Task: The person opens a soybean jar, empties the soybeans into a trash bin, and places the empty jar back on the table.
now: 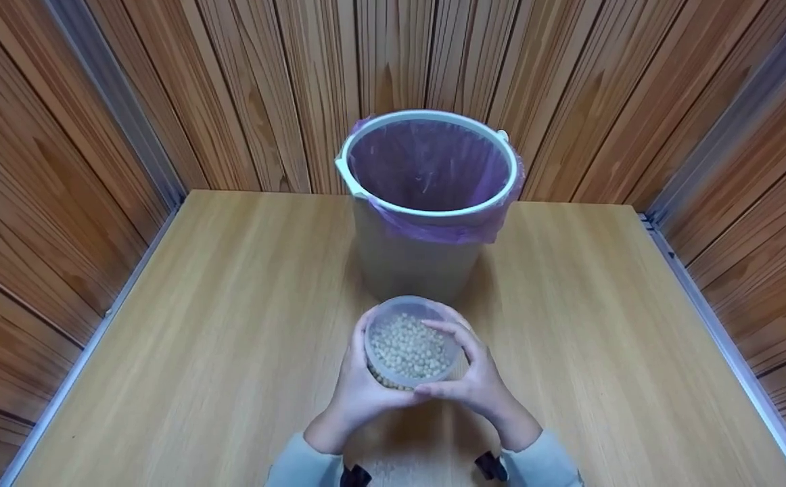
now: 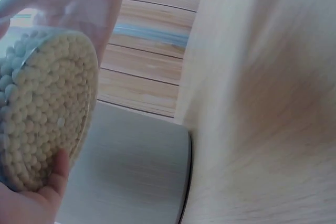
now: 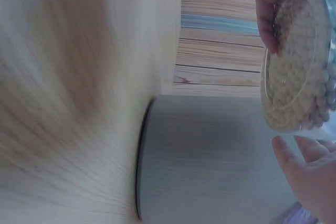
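A round clear plastic tub (image 1: 409, 343), full of small pale balls that look like dried soybeans, is held off the table in both hands. My left hand (image 1: 360, 379) grips it from the left and below; in the left wrist view, fingertips (image 2: 61, 167) press against its underside. On the other side, my right hand (image 1: 469, 368) holds the tub, thumb near the front edge and a curved finger reaching over the top. Whether a lid covers the tub I cannot tell. Just beyond stands a tall grey bin (image 1: 420, 264), lined with a purple bag (image 1: 444, 232).
The bin's light blue rim (image 1: 427, 213) pins the bag, which hangs over its outside. A wooden table (image 1: 230, 338) lies beneath everything. Plank-patterned walls (image 1: 258, 88) close off the back and both sides, with metal strips (image 1: 129, 115) at the corners.
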`<state>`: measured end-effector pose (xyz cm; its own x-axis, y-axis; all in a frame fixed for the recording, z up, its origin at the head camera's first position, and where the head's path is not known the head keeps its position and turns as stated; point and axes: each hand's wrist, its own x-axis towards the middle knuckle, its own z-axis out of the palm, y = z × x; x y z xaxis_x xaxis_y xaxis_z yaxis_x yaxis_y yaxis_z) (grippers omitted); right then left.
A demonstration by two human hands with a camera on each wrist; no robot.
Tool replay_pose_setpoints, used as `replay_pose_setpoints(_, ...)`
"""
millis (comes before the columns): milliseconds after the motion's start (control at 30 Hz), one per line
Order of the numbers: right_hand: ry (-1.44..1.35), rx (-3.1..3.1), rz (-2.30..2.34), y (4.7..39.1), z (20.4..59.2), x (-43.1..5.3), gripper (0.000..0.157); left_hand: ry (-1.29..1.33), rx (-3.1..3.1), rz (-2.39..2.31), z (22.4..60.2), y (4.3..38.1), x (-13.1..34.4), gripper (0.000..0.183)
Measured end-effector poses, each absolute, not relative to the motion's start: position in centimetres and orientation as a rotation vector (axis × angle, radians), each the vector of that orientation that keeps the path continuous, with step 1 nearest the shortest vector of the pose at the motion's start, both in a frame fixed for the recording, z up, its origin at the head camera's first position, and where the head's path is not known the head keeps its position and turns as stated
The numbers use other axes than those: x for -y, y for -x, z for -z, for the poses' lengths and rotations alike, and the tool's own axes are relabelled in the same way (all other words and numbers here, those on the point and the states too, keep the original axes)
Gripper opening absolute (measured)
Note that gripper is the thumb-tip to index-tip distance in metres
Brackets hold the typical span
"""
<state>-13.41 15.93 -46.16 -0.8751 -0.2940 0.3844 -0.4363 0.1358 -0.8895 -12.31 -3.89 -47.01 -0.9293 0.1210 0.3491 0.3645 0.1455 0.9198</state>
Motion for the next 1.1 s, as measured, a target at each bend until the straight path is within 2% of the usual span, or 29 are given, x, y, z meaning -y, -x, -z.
replay_pose_setpoints(233, -0.906, 2.257, -1.91, 13.7, 46.2, -17.1, 0.073, 0.559, 2.225, 2.114, 46.8, 12.3, 4.6, 0.125)
replay_pose_setpoints(467, -1.247, 2.063, -2.152, 14.3, 46.1, -17.9, 0.072, 0.747, 2.18, 2.434, 46.7, 12.5, 5.8, 0.125)
replay_pose_setpoints(567, -1.323, 2.044, -2.18, 14.5, 45.9, -17.8, 0.075, 0.752, 2.179, 2.462, 46.9, 12.5, 5.9, 0.124)
replay_pose_setpoints(800, -1.256, 2.059, -2.118, 14.3, 45.8, -17.5, 0.082, 0.669, 2.131, 2.38, 46.6, 12.5, 5.2, 0.121)
replay_pose_setpoints(1100, -0.927, 2.272, -1.865, 13.5, 45.9, -16.5, 0.092, 0.562, 2.227, 1.859, 46.7, 12.1, 3.9, 0.119)
